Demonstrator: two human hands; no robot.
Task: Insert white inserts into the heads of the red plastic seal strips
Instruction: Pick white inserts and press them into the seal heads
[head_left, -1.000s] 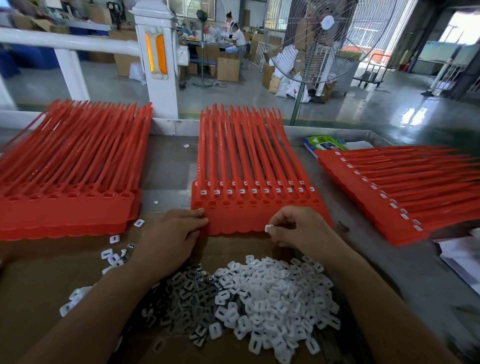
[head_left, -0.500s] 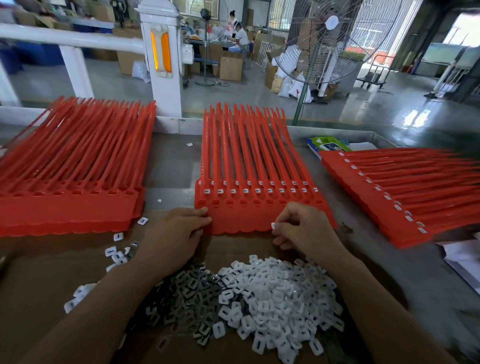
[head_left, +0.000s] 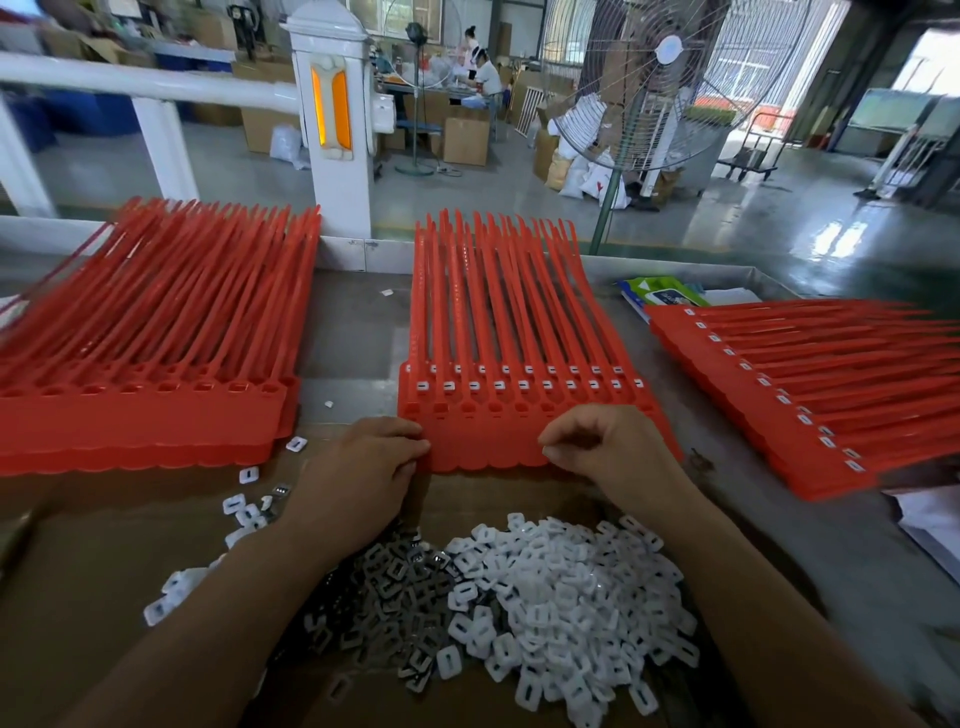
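A stack of red seal strips (head_left: 493, 332) lies in the middle of the table, heads near me, with white inserts seated in the two visible rows of heads. My left hand (head_left: 363, 467) grips the stack's near left corner. My right hand (head_left: 608, 447) rests on the near edge, fingertips pinched on what looks like a small white insert. A heap of loose white inserts (head_left: 566, 597) sits on cardboard (head_left: 104, 561) just in front of me, between my forearms.
A left stack of strips (head_left: 156, 338) has empty heads. The right stack (head_left: 810, 384) has inserts fitted. Stray inserts (head_left: 244, 504) lie near my left wrist. A green packet (head_left: 660, 296) lies at the table's back right, with a white railing post (head_left: 337, 119) and a standing fan (head_left: 665, 78) beyond.
Both hands have crept slightly forward onto the middle stack's near edge. The right hand's pinched fingertips have settled on the red tags.
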